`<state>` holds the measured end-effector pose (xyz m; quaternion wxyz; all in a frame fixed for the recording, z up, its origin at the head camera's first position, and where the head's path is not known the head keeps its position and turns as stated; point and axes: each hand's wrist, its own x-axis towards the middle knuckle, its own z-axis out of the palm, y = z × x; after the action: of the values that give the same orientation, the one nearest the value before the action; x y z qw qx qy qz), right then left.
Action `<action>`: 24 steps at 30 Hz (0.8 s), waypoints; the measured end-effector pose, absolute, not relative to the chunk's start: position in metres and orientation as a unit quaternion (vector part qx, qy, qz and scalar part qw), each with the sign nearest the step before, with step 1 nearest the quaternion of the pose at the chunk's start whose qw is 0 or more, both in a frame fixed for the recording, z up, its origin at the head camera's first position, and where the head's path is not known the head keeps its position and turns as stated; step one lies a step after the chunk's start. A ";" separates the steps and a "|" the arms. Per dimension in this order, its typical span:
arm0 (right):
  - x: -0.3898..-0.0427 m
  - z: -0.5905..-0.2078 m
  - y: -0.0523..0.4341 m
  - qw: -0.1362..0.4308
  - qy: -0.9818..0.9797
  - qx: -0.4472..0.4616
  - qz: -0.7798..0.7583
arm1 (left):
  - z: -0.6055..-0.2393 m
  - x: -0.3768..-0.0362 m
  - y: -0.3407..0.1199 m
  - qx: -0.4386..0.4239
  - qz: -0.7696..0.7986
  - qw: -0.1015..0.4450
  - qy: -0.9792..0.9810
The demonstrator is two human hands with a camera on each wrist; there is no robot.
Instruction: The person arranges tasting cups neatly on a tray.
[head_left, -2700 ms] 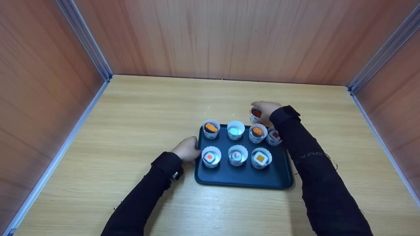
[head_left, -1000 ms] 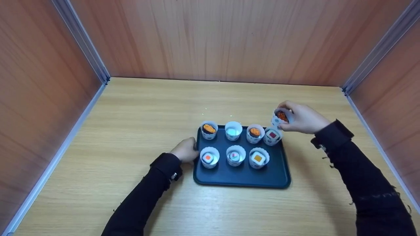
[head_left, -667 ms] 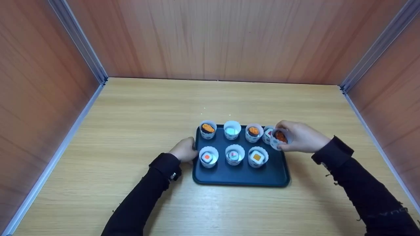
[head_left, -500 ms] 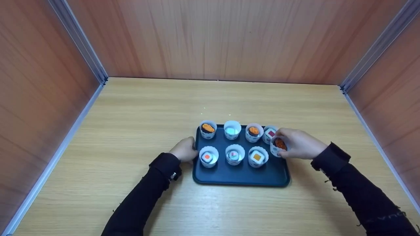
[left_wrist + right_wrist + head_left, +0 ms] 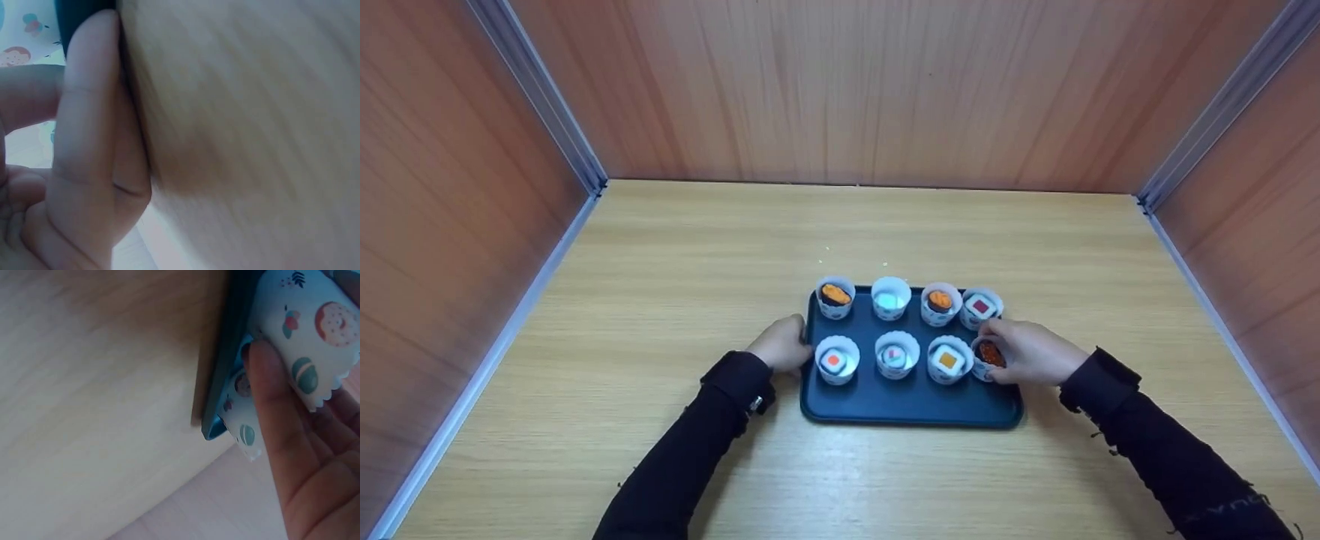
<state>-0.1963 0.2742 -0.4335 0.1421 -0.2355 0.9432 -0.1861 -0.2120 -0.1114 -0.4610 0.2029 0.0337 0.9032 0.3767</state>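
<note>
We record one light wooden table (image 5: 660, 300), grain running left to right, bounded at the back and both sides by reddish-brown wood-look panels (image 5: 847, 90) joined with pale metal corner strips (image 5: 540, 90). Lying directly on it, near its middle, we list one dark blue rectangular tray (image 5: 911, 409) with rounded corners. A few tiny pale specks (image 5: 826, 251) lie just behind the tray.
</note>
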 end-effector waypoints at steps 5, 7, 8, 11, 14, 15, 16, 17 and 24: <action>-0.196 -0.436 0.272 0.147 0.944 -0.229 -0.184 | -0.461 -0.212 -0.113 0.035 0.369 0.197 0.908; -0.196 -0.436 0.271 0.144 0.943 -0.234 -0.185 | -0.461 -0.212 -0.113 0.043 0.359 0.187 0.913; -0.196 -0.437 0.271 0.143 0.943 -0.236 -0.187 | -0.461 -0.212 -0.113 0.045 0.356 0.182 0.916; -0.196 -0.438 0.269 0.141 0.942 -0.236 -0.192 | -0.461 -0.212 -0.113 0.050 0.348 0.176 0.920; -0.196 -0.440 0.268 0.142 0.942 -0.234 -0.193 | -0.461 -0.211 -0.114 0.051 0.345 0.175 0.921; -0.196 -0.441 0.268 0.143 0.942 -0.233 -0.193 | -0.462 -0.211 -0.114 0.051 0.345 0.174 0.921; -0.196 -0.441 0.268 0.143 0.942 -0.234 -0.193 | -0.462 -0.211 -0.114 0.051 0.345 0.175 0.921; -0.196 -0.442 0.268 0.143 0.942 -0.235 -0.194 | -0.462 -0.211 -0.114 0.051 0.347 0.175 0.920; -0.192 -0.444 0.272 0.138 0.939 -0.227 -0.219 | -0.463 -0.212 -0.114 0.047 0.354 0.177 0.917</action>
<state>-0.1922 0.2716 -0.4436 0.1376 -0.2267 0.9389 -0.2194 -0.2116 -0.1139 -0.4634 0.1768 0.0468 0.9173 0.3536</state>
